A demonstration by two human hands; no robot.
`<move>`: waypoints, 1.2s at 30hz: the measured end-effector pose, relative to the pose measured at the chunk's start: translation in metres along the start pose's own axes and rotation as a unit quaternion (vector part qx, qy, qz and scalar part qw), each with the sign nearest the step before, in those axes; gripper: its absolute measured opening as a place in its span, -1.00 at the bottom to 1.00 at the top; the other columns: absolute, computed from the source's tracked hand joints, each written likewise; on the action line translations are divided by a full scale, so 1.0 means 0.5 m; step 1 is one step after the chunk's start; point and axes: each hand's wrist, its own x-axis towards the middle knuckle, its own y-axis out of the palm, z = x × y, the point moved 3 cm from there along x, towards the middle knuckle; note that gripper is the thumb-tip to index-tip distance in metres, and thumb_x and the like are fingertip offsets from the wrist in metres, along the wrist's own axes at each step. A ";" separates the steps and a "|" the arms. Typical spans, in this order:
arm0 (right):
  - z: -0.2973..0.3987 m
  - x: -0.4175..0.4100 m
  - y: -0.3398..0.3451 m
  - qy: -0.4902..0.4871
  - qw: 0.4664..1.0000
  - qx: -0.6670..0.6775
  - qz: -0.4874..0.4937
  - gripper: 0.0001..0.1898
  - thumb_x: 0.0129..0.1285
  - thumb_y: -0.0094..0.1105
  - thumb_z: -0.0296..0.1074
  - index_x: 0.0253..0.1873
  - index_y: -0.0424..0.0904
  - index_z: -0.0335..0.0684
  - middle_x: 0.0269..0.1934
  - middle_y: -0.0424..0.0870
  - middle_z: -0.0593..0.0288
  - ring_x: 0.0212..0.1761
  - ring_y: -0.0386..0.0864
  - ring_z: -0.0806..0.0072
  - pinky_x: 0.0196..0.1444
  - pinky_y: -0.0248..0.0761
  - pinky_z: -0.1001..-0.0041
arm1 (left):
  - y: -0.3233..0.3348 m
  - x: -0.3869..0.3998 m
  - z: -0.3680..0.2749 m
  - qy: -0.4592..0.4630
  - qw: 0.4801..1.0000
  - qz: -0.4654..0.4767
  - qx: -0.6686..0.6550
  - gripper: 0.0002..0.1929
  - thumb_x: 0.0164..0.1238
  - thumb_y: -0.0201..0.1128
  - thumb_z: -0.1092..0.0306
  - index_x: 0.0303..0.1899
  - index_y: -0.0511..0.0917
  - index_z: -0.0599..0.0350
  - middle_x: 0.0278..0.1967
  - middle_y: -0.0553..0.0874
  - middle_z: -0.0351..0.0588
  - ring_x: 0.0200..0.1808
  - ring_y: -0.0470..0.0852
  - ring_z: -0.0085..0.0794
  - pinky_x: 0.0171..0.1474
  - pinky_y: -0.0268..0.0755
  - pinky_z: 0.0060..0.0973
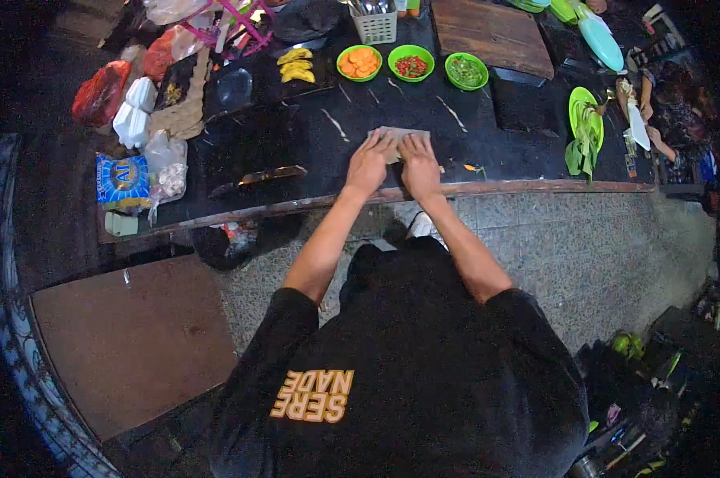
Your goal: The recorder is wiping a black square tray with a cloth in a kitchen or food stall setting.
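Both my hands rest side by side on a thin greyish-brown sheet (400, 132) near the front edge of the dark table. My left hand (369, 162) lies on its left part, my right hand (420, 164) on its right part, fingers pointing away from me. Whether the sheet is paper or cloth I cannot tell. Beyond it stand green bowls with sliced carrots (358, 63), chopped red chillies (411, 64) and chopped greens (467, 71). Yellow banana-like pieces (296, 65) lie left of the bowls. A knife (272, 174) lies on the left near the table's edge.
At left are white foam boxes (135, 113), a blue packet (122, 178) and a clear bag (167, 169). A wooden board (491, 36) lies at the back, a green plate with leaves (586, 128) at right. Another person's hands (654, 131) are at the far right.
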 end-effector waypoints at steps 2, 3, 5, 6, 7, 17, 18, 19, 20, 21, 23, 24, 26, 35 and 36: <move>0.043 0.015 0.029 -0.007 0.992 0.095 0.082 -0.45 0.14 0.24 -0.60 0.31 0.70 -0.33 0.41 0.67 -0.08 0.59 0.48 0.08 0.74 0.13 0.02 | -0.037 -0.037 0.029 -0.044 0.998 0.026 0.023 -0.37 0.24 0.23 0.64 0.42 0.58 0.30 0.46 0.62 0.16 0.57 0.48 0.12 0.62 0.35 -0.13; 0.070 0.021 0.038 -0.007 0.992 0.095 0.084 -0.45 0.14 0.24 -0.60 0.31 0.70 -0.33 0.41 0.67 -0.08 0.59 0.48 0.08 0.74 0.13 0.02 | -0.051 -0.069 0.035 -0.045 0.998 0.026 0.022 -0.37 0.24 0.23 0.64 0.42 0.58 0.30 0.46 0.62 0.16 0.57 0.48 0.12 0.62 0.35 -0.13; 0.125 0.048 0.063 -0.058 0.979 0.133 0.145 -0.49 0.12 0.28 -0.59 0.24 0.74 -0.28 0.41 0.69 0.00 0.62 0.45 0.17 0.77 0.06 0.01 | -0.072 -0.122 0.058 -0.096 0.994 -0.012 0.044 -0.31 0.10 0.34 0.67 0.39 0.56 0.42 0.42 0.62 0.27 0.57 0.46 0.22 0.60 0.36 -0.09; 0.144 0.055 0.073 -0.056 0.979 0.131 0.146 -0.49 0.12 0.28 -0.59 0.24 0.74 -0.28 0.41 0.69 0.00 0.62 0.45 0.17 0.77 0.06 0.01 | -0.076 -0.145 0.067 -0.097 0.995 -0.014 0.035 -0.34 0.15 0.30 0.70 0.39 0.51 0.54 0.42 0.58 0.37 0.56 0.44 0.30 0.59 0.36 -0.05; 0.164 0.059 0.085 -0.063 0.980 0.127 0.140 -0.52 0.14 0.29 -0.57 0.22 0.76 -0.24 0.37 0.72 0.03 0.57 0.50 0.21 0.76 0.07 0.02 | -0.075 -0.166 0.067 -0.096 0.995 -0.014 0.033 -0.34 0.15 0.30 0.70 0.39 0.51 0.54 0.42 0.58 0.37 0.56 0.44 0.30 0.59 0.36 -0.05; 0.209 0.057 0.069 -0.167 0.940 0.137 0.263 -0.52 0.13 0.28 -0.59 0.17 0.81 -0.06 0.40 0.72 0.21 0.59 0.50 0.31 0.81 -0.08 -0.09 | -0.111 -0.259 -0.024 -0.209 0.964 0.009 0.164 -0.39 0.31 0.38 0.40 0.36 0.53 0.55 0.37 0.62 0.34 0.50 0.49 0.22 0.44 0.44 -0.01; 0.202 0.054 0.057 -0.202 0.929 0.141 0.277 -0.53 0.15 0.27 -0.58 0.17 0.80 -0.06 0.40 0.72 0.23 0.60 0.49 0.34 0.81 -0.09 -0.10 | -0.117 -0.259 -0.041 -0.236 0.963 0.040 0.120 -0.38 0.34 0.37 0.37 0.37 0.53 0.56 0.37 0.63 0.35 0.51 0.47 0.25 0.48 0.38 0.00; 0.195 0.047 0.044 -0.237 0.915 0.146 0.290 -0.54 0.18 0.26 -0.58 0.17 0.80 -0.06 0.40 0.72 0.26 0.61 0.48 0.38 0.81 -0.09 -0.11 | -0.108 -0.260 -0.055 -0.238 0.963 0.038 0.118 -0.38 0.34 0.37 0.37 0.37 0.53 0.56 0.37 0.63 0.35 0.51 0.47 0.25 0.48 0.38 0.00; 0.184 0.040 0.030 -0.239 0.915 0.144 0.293 -0.54 0.18 0.26 -0.58 0.17 0.80 -0.06 0.40 0.72 0.26 0.61 0.48 0.38 0.81 -0.09 -0.11 | -0.098 -0.259 -0.071 -0.226 0.966 0.013 0.125 -0.36 0.36 0.36 0.30 0.39 0.52 0.53 0.38 0.62 0.38 0.54 0.40 0.29 0.57 0.25 0.02; 0.171 0.034 0.018 -0.232 0.917 0.130 0.298 -0.55 0.20 0.25 -0.58 0.17 0.79 -0.06 0.41 0.72 0.30 0.61 0.47 0.40 0.81 -0.11 -0.12 | -0.087 -0.258 -0.085 -0.212 0.968 -0.012 0.133 -0.34 0.38 0.35 0.24 0.41 0.51 0.50 0.39 0.61 0.40 0.58 0.34 0.33 0.65 0.11 0.03; 0.133 0.026 0.003 -0.225 0.920 0.114 0.301 -0.56 0.23 0.23 -0.57 0.17 0.79 -0.05 0.41 0.72 0.33 0.62 0.47 0.42 0.81 -0.12 -0.13 | -0.030 -0.240 -0.106 -0.212 0.967 -0.002 0.141 -0.35 0.39 0.35 0.24 0.39 0.52 0.53 0.37 0.61 0.45 0.57 0.35 0.38 0.65 0.12 0.03; 0.113 0.015 -0.005 -0.207 0.928 0.113 0.289 -0.57 0.24 0.22 -0.57 0.16 0.79 -0.04 0.41 0.72 0.35 0.62 0.47 0.43 0.81 -0.14 -0.13 | -0.006 -0.229 -0.127 -0.215 0.965 0.010 0.148 -0.36 0.40 0.34 0.24 0.37 0.52 0.56 0.36 0.61 0.50 0.55 0.35 0.43 0.65 0.13 0.02; 0.059 -0.005 -0.027 -0.188 0.936 0.112 0.277 -0.58 0.25 0.21 -0.57 0.16 0.80 -0.03 0.41 0.72 0.36 0.62 0.46 0.43 0.82 -0.16 -0.13 | 0.039 -0.190 -0.165 -0.213 0.966 0.010 0.149 -0.36 0.43 0.31 0.24 0.39 0.50 0.58 0.33 0.61 0.55 0.54 0.38 0.46 0.63 0.19 0.05; -0.272 -0.081 -0.154 -0.121 0.959 0.085 0.240 -0.53 0.15 0.27 -0.63 0.10 0.84 0.03 0.45 0.69 0.37 0.56 0.54 0.37 0.81 -0.15 -0.13 | 0.157 0.021 -0.393 -0.144 0.982 0.011 0.122 -0.41 0.39 0.26 0.34 0.34 0.52 0.65 0.22 0.68 0.62 0.38 0.60 0.47 0.48 0.48 0.00; -0.302 -0.086 -0.165 -0.121 0.963 0.072 0.231 -0.55 0.15 0.29 -0.62 0.09 0.83 0.03 0.44 0.70 0.36 0.54 0.55 0.36 0.81 -0.14 -0.14 | 0.162 0.048 -0.413 -0.145 0.983 0.016 0.110 -0.41 0.39 0.26 0.33 0.34 0.54 0.62 0.21 0.69 0.59 0.38 0.59 0.44 0.45 0.51 -0.02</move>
